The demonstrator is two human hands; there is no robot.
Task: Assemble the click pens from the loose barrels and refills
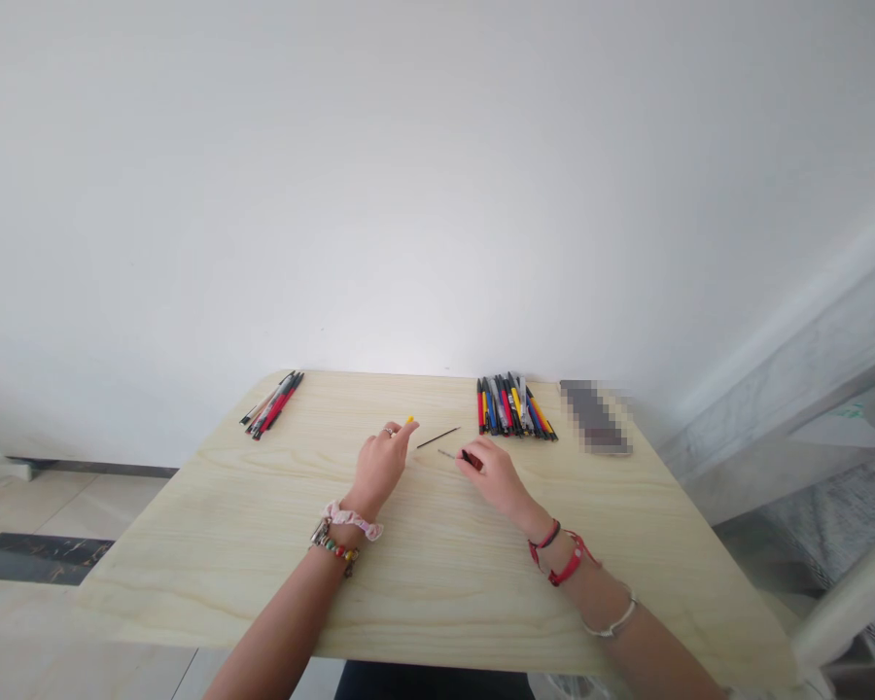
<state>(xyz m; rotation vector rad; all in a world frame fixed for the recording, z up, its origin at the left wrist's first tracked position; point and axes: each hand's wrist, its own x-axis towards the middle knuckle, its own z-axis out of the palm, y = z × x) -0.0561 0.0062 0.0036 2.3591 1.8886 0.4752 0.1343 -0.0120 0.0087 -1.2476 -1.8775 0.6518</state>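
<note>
My left hand [381, 465] is closed around a yellow pen part [409, 420]; only its end shows past my fingers. My right hand [494, 472] pinches a small dark pen part [471, 459] with some red on it. A thin greyish piece [446, 454], perhaps a spring, lies at or just off that part's left end; I cannot tell whether they touch. Between my hands a slim black pen refill [438, 437] rests slantwise on the wooden table [423, 583].
Behind my right hand lies a row of many pens [514, 406] in red, yellow, blue and black. A smaller group of pens [272, 404], red and pale, lies at the far left. A blurred-out phone-like object [596, 418] is at the right edge; a white wall [437, 194] stands behind.
</note>
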